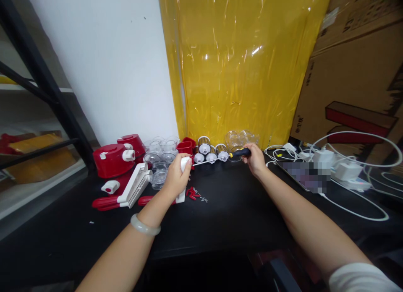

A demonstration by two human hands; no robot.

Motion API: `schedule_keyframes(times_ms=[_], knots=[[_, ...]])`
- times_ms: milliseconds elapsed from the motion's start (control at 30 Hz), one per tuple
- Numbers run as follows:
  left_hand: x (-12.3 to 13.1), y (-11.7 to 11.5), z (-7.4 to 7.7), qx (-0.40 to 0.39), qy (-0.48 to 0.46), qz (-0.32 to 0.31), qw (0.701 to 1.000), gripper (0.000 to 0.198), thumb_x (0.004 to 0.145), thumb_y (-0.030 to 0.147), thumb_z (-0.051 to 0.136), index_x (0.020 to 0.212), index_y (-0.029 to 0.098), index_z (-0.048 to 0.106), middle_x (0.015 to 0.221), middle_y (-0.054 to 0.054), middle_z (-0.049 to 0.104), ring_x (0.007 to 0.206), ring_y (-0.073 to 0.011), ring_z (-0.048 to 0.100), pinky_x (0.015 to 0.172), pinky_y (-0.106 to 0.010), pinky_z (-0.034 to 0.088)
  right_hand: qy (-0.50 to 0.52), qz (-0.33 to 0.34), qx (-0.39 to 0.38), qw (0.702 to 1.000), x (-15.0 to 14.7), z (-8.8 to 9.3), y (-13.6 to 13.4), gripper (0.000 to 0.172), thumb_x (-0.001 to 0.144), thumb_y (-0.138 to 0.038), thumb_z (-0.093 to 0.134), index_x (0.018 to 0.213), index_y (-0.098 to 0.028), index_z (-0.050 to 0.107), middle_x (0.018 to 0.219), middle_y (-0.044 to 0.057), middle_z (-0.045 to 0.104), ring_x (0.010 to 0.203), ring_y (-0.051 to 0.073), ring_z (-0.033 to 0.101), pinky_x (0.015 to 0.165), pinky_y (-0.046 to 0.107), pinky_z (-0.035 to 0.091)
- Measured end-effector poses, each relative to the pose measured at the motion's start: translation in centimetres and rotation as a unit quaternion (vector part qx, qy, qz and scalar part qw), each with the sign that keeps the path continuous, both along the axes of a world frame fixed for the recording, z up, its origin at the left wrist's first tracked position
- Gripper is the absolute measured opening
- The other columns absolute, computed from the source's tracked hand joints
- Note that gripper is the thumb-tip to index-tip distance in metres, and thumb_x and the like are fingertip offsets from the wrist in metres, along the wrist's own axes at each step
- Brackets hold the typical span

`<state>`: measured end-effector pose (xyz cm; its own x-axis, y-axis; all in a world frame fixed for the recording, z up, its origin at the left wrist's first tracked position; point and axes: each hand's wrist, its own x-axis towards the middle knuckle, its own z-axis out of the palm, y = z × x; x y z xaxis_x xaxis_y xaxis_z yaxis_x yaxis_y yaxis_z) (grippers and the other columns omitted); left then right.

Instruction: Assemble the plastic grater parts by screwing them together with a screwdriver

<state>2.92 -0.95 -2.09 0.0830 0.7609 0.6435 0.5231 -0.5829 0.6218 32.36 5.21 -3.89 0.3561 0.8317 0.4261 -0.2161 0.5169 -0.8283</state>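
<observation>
My left hand [176, 174] is closed around a white plastic part [185, 163], most of which its fingers hide. A screwdriver [241, 152] with a black and yellow handle is gripped in my right hand [255, 158]. Its long metal shaft points left, with the tip at or near the white part; whether it touches, I cannot tell. Below my left hand lies a red handle [147, 200] with a white end, partly covered by the wrist. Small red pieces [192, 194] and several screws [204, 199] lie just right of it.
Red and white housings [110, 161] and a white arm with red handles [135, 187] stand at left. Clear cups [160, 145], a red hopper [186, 145] and perforated metal drums [204, 144] line the back. At right are a phone-like device [296, 176], white cables [355, 204] and chargers [348, 171].
</observation>
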Motion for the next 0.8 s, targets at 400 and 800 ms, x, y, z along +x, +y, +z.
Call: schedule_keyframes(times_ms=[400, 800], knots=[[-0.24, 0.12, 0.18, 0.037, 0.045, 0.023, 0.998, 0.03, 0.095, 0.043, 0.043, 0.112, 0.021, 0.054, 0.084, -0.003, 0.063, 0.076, -0.0202, 0.063, 0.068, -0.032, 0.051, 0.037, 0.006, 0.026, 0.999, -0.5, 0.72, -0.32, 0.01, 0.072, -0.032, 0.054, 0.07, -0.023, 0.052, 0.061, -0.004, 0.052, 0.045, 0.01, 0.046, 0.037, 0.021, 0.032], [-0.25, -0.16, 0.54, 0.069, 0.086, 0.053, 0.992, 0.027, 0.095, 0.039, 0.044, 0.11, 0.019, 0.055, 0.092, -0.006, 0.064, 0.086, -0.0226, 0.064, 0.079, -0.035, 0.049, 0.037, 0.002, 0.034, 0.999, -0.44, 0.76, -0.35, 0.011, 0.073, -0.032, 0.056, 0.072, -0.022, 0.052, 0.06, -0.005, 0.053, 0.041, 0.007, 0.044, 0.035, 0.019, 0.031]])
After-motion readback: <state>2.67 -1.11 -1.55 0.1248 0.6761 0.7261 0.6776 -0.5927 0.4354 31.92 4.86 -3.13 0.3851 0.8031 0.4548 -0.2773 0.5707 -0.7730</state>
